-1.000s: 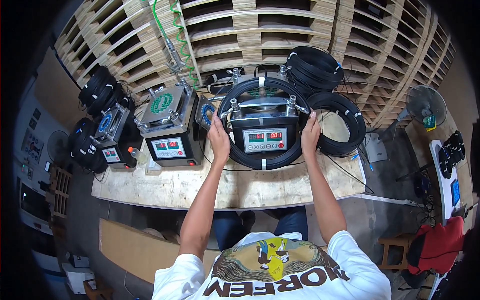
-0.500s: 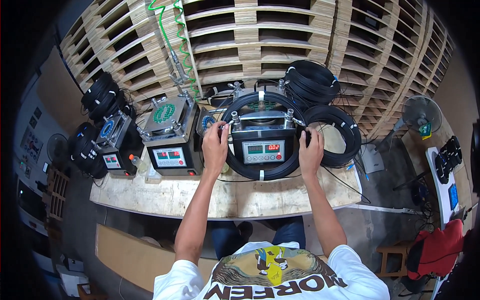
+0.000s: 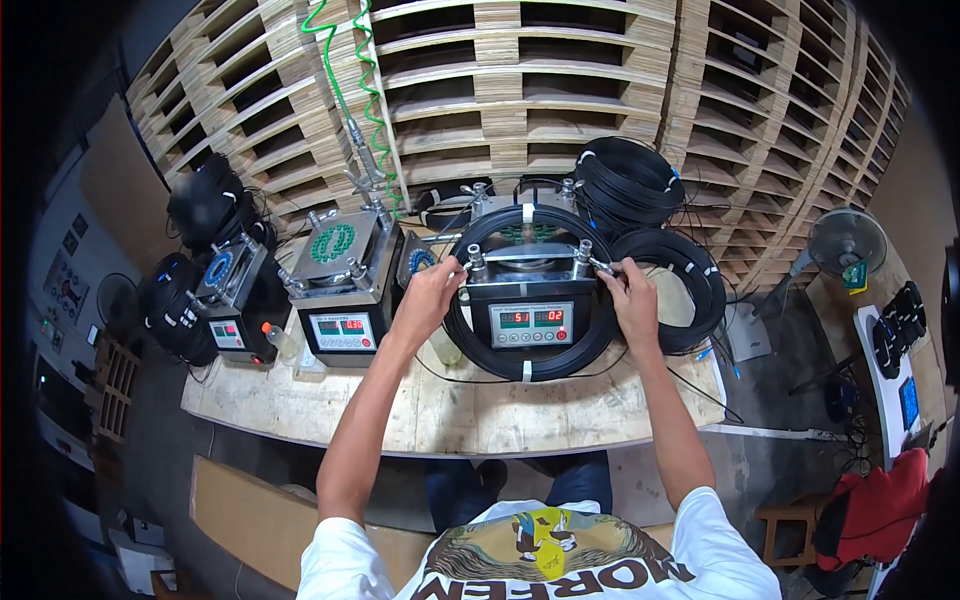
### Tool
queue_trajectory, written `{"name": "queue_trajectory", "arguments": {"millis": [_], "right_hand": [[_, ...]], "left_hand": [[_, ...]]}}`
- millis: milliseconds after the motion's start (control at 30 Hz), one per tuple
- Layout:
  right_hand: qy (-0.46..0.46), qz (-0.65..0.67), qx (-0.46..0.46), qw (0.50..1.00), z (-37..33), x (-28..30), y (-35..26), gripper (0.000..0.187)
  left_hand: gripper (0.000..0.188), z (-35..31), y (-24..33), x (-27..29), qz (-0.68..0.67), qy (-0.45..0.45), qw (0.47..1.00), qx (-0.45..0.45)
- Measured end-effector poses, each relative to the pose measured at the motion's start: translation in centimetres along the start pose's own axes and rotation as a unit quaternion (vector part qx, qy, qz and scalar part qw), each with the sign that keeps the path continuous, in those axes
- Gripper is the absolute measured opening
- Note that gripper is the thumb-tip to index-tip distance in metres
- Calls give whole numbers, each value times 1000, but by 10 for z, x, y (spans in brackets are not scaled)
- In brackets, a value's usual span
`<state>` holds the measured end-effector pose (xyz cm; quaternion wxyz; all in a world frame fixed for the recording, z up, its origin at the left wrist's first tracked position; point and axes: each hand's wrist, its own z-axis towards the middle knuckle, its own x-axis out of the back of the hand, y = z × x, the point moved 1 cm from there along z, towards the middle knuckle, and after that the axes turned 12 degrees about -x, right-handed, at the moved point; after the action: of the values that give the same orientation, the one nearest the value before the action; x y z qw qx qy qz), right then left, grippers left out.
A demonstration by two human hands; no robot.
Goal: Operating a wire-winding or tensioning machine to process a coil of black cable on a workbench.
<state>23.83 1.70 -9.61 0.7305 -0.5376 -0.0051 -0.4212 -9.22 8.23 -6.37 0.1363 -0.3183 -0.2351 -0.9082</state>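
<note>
**Both hands at the front handles, coil around the machine**

Your left hand (image 3: 432, 300) is half curled, fingertips at the left handle (image 3: 463, 268) by the left post (image 3: 477, 262); can't tell how firm the grip is. Your right hand (image 3: 636, 305) is loosely bent, thumb and forefinger at the right handle (image 3: 606, 270) beside the right post (image 3: 583, 258). The machine (image 3: 531, 310) stands on the table (image 3: 400, 410) in front of you, ringed by a white-banded black cable coil (image 3: 490, 362).

Doing it well, my judgement: match force on both sides, don't snag the coil with your wrists, and mind fingertips between handle and post.

Containers: clear bottle (image 3: 285, 345), orange cap on, between the two machines at left; pale contents, probably liquid. Second clear container (image 3: 446, 349), yellowish, near your left forearm, partly hidden; contents unclear.
</note>
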Motion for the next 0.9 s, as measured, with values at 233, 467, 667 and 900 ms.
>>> {"name": "queue_trajectory", "arguments": {"millis": [233, 467, 667, 900], "right_hand": [[-145, 54, 10, 988, 31, 21, -2, 24], [-217, 144, -11, 965, 95, 50, -4, 37], [-262, 214, -82, 938, 200, -35, 28, 26], [-345, 153, -212, 902, 242, -103, 48, 28]], "left_hand": [[24, 27, 22, 25, 41, -208, 963, 165], [45, 86, 25, 98, -259, -396, 841, 264], [42, 124, -121, 49, -361, -41, 861, 356], [44, 146, -197, -55, -375, -31, 809, 451]]}}
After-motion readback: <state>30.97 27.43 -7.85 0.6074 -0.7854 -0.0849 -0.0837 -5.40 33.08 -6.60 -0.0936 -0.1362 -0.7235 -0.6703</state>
